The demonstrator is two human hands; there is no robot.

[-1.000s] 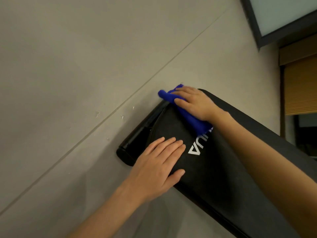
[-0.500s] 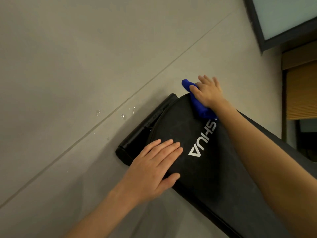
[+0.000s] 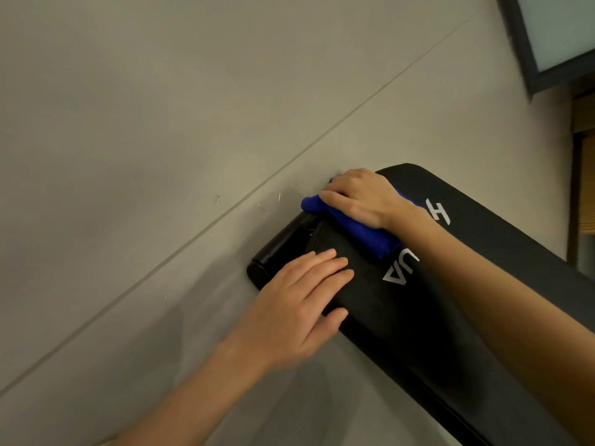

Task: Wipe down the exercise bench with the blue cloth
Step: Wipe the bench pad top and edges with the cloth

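A black padded exercise bench (image 3: pixel 428 317) with white lettering runs from the centre to the lower right. Its black end bar (image 3: pixel 277 249) sticks out at the left end. My right hand (image 3: pixel 360 197) presses the folded blue cloth (image 3: pixel 360 231) onto the pad near its far left end, fingers curled over the cloth. Part of the cloth pokes out past my fingertips over the bench end. My left hand (image 3: pixel 299 304) lies flat on the near corner of the pad, fingers spread, holding nothing.
Grey tiled floor (image 3: pixel 161 123) with a diagonal grout line and small bits of debris surrounds the bench. A dark-framed glass panel (image 3: pixel 560 37) and a wooden blind (image 3: pixel 586 175) stand at the top right.
My right hand has slid the blue cloth back along the end of the pad toward the end bar, covering part of the lettering again. The left hand has stayed flat on the pad.
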